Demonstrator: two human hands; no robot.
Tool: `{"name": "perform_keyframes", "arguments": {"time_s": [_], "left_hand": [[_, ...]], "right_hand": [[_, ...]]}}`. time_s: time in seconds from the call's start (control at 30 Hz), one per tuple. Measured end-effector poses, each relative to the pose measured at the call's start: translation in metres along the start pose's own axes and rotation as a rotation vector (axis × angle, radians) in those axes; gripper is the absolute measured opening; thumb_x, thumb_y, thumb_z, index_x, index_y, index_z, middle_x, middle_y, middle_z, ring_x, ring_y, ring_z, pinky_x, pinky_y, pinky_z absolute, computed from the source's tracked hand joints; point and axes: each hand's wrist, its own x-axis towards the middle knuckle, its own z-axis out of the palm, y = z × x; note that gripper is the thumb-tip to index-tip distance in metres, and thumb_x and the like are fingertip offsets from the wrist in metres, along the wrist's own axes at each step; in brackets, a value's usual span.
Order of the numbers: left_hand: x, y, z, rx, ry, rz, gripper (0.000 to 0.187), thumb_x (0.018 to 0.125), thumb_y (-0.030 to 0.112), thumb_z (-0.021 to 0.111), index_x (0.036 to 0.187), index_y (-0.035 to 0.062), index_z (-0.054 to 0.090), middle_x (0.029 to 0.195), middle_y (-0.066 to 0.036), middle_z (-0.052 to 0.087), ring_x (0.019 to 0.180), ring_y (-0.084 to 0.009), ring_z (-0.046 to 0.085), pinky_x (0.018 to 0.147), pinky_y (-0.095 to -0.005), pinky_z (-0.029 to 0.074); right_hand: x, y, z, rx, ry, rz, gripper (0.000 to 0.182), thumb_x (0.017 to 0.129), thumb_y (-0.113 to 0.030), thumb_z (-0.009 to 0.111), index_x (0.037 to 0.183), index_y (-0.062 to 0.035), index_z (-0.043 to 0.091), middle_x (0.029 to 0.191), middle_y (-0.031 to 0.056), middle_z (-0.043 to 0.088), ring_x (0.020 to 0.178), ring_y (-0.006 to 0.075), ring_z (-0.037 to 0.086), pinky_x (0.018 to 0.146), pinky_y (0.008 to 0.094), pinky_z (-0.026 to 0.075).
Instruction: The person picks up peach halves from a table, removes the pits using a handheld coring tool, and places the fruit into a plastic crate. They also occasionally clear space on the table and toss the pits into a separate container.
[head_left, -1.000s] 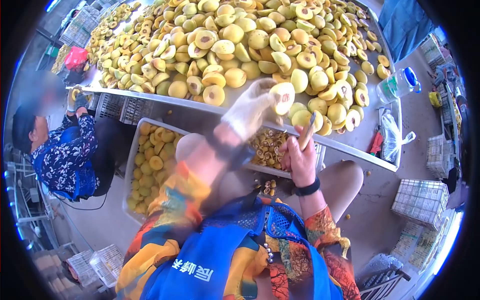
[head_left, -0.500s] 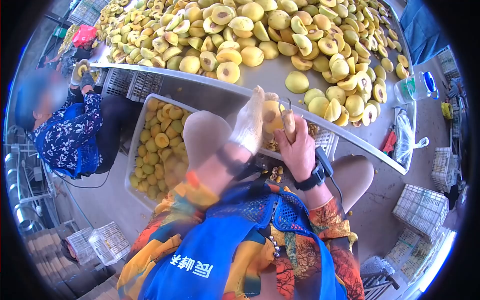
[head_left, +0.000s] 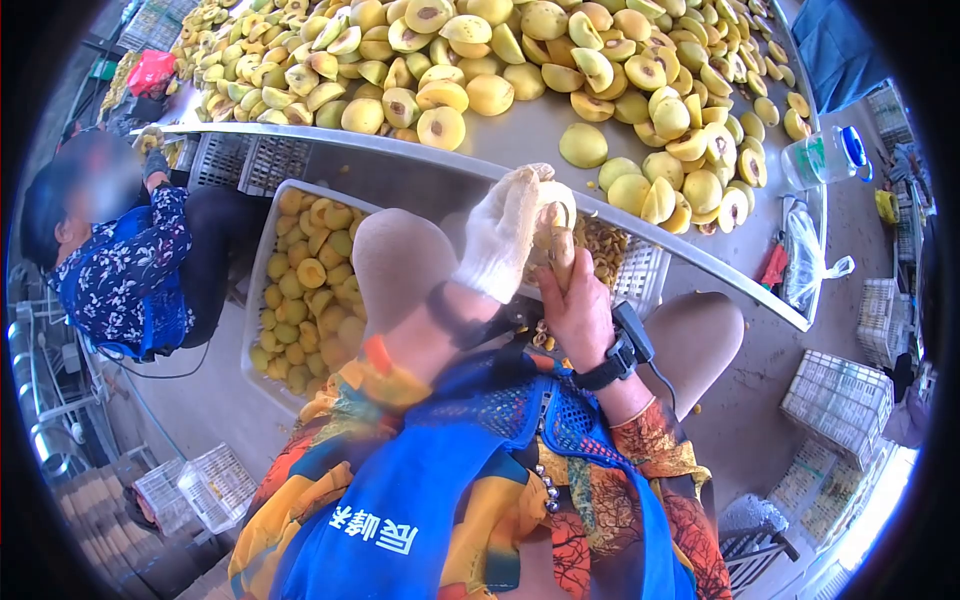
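Observation:
My left hand (head_left: pixel 503 232), in a whitish glove, is closed around a yellow fruit half (head_left: pixel 555 205) just past the table's near edge. In my bare right hand (head_left: pixel 577 308) is a wooden-handled tool (head_left: pixel 562 258), its upper end against the fruit. The tool's tip is hidden by the fruit. Behind my hands, many halved yellow fruits (head_left: pixel 490 94) are heaped on the metal table (head_left: pixel 540 135). Below my hands stands a white crate (head_left: pixel 645 272) with small brown and yellow pieces in it.
A white crate (head_left: pixel 262 330) of yellow fruit halves stands left of my knees. Further left, a co-worker (head_left: pixel 120 260) sits at the table. On the table's right are a plastic jar (head_left: pixel 815 160) and a clear bag (head_left: pixel 803 260). Stacked crates (head_left: pixel 838 405) stand at the right.
The tool has moved up against the fruit, and its curved metal end no longer shows. My right hand has shifted slightly left and down. The whole view has shifted a little.

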Motion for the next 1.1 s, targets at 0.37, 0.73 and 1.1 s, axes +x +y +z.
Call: {"name": "perform_keyframes", "arguments": {"time_s": [0.37, 0.73, 1.1], "left_hand": [[0.01, 0.031, -0.002, 0.185, 0.019, -0.245, 0.039, 0.087, 0.035, 0.054, 0.077, -0.0014, 0.064, 0.067, -0.006, 0.06, 0.056, -0.011, 0.055, 0.053, -0.0222, 0.044], [0.02, 0.027, -0.01, 0.237, -0.097, -0.205, 0.04, 0.082, 0.04, 0.06, 0.077, 0.001, 0.064, 0.064, -0.004, 0.058, 0.055, -0.0104, 0.053, 0.049, -0.0234, 0.042], [0.009, 0.036, -0.02, -0.228, -0.026, -0.347, 0.024, 0.083, 0.02, 0.063, 0.084, -0.0035, 0.06, 0.072, -0.009, 0.061, 0.059, -0.0172, 0.058, 0.052, -0.026, 0.047]], "right_hand": [[-0.006, -0.017, 0.004, 0.083, -0.169, 0.093, 0.021, 0.079, -0.009, 0.054, 0.093, 0.0014, 0.044, 0.071, 0.029, 0.056, 0.072, 0.0471, 0.055, 0.06, 0.0479, 0.045], [0.006, -0.012, 0.003, 0.605, -0.404, 0.302, 0.017, 0.08, -0.005, 0.05, 0.096, -0.0019, 0.044, 0.064, 0.0043, 0.049, 0.04, 0.011, 0.044, 0.038, 0.0275, 0.04], [0.004, -0.023, 0.003, 1.015, -0.61, 0.514, 0.016, 0.084, -0.002, 0.047, 0.098, -0.007, 0.043, 0.058, 0.0014, 0.041, 0.038, 0.0058, 0.035, 0.033, 0.0216, 0.032]]}}
